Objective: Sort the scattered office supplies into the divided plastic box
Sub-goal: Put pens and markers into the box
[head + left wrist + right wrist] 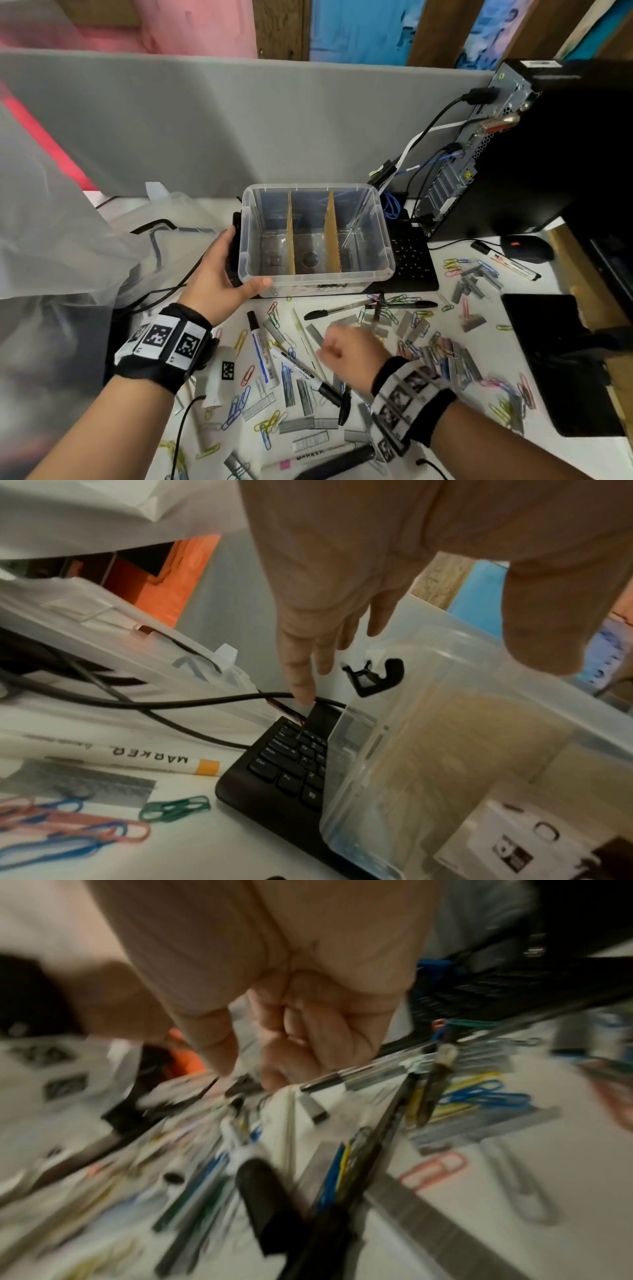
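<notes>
Hands: left hand (219, 274) cups the near-left corner of the clear box (356, 274), thumb along the front rim, fingers spread up the left wall; right hand (349, 353) hovers low over the clutter, fingers curled in, and the blur leaves it unclear whether they hold anything
Box: sits on a black keyboard (416, 260) at the back of the tabletop (479, 346); two cardboard dividers (333, 233) make three compartments
Pens and markers: a white marker (262, 349) lies just left of the right hand; black pens (346, 311) lie between that hand and the box
Paper clips: coloured ones (245, 399) scattered all over
Staples: grey strips (474, 279) in loose heaps, thickest to the right
Right side: computer tower (534, 144) and a mouse (525, 247)
</notes>
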Motion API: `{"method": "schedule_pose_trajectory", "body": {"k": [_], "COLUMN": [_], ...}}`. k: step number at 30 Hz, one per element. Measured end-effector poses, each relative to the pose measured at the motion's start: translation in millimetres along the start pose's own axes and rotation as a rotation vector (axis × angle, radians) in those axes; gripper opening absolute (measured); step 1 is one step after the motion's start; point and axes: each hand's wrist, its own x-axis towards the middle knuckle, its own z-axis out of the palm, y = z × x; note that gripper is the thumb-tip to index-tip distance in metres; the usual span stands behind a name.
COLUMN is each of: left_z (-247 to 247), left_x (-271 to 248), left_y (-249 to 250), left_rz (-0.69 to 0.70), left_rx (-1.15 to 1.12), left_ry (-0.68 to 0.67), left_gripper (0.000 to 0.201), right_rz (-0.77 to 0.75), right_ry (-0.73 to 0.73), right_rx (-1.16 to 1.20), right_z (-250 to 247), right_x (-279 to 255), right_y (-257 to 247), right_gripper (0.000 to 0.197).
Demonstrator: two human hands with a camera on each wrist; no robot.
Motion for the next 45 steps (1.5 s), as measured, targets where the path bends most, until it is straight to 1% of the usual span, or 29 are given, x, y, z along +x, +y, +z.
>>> {"method": "schedule_pose_trajectory", "body": {"k": [2,3,5,8,10,13,16,19,22,24,26,28,30,31,33,37,39,41,43,45], "left_z": [-2,-3,-2,4,6,5,4,5,7,7,6,4,2,2,3,2,1,1,2,2], "left_x": [2,2,2,0,0,3,3,4,7,11,16,20,23,24,25,23,23,22,21,20], "left_y": [-4,-4,-4,-1,0,-2,0,0,0,0,0,0,-1,-2,-1,-1,-1,-1,-1,0], "left_rz": [0.026,0.037,0.041,0.046,0.08,0.091,0.112,0.095,0.104,0.113,0.094,0.065,0.027,0.022,0.032,0.034,0.043,0.061,0.077,0.077], "left_rx": [0.084,0.123,0.167,0.225,0.275,0.317,0.319,0.305,0.292,0.272,0.236,0.215,0.202,0.199,0.189,0.155,0.138,0.127,0.177,0.216], "left_ry": [0.002,-0.008,-0.028,-0.021,-0.025,-0.049,-0.058,-0.059,-0.046,-0.043,-0.071,-0.117,-0.131,-0.13,-0.124,-0.139,-0.16,-0.168,-0.152,-0.137], "left_gripper": [0.092,0.096,0.094,0.085,0.083,0.084,0.086,0.086,0.088,0.09,0.096,0.107,0.115,0.117,0.116,0.107,0.107,0.107,0.105,0.105], "right_rz": [0.007,0.0,-0.054,-0.099,-0.106,-0.174,-0.314,-0.384,-0.475,-0.517,-0.504,-0.457,-0.399,-0.375,-0.336,-0.225,-0.173,-0.152,-0.138,-0.126], "right_ry": [-0.174,-0.214,-0.208,-0.171,-0.166,-0.137,-0.059,0.071,0.256,0.337,0.364,0.33,0.297,0.314,0.382,0.472,0.506,0.516,0.511,0.488], "right_rx": [-0.201,-0.286,-0.41,-0.504,-0.498,-0.367,-0.29,-0.269,-0.199,-0.173,-0.161,-0.163,-0.173,-0.167,-0.145,-0.114,-0.094,-0.068,-0.05,-0.065], "right_z": [14,18,23,25,20,-1,-38,-82,-118,-132,-136,-134,-129,-127,-126,-128,-131,-135,-139,-141], "right_x": [2,4,9,10,7,-7,-32,-39,-20,2,28,51,66,72,80,87,88,87,87,88], "right_y": [-12,-17,-23,-29,-33,-40,-51,-66,-78,-82,-82,-81,-80,-80,-79,-73,-70,-68,-68,-69], "right_gripper": [0.026,0.029,0.027,0.025,0.023,0.01,0.007,0.004,0.017,0.024,0.028,0.029,0.023,0.017,0.01,0.004,0.011,0.025,0.039,0.043]}}
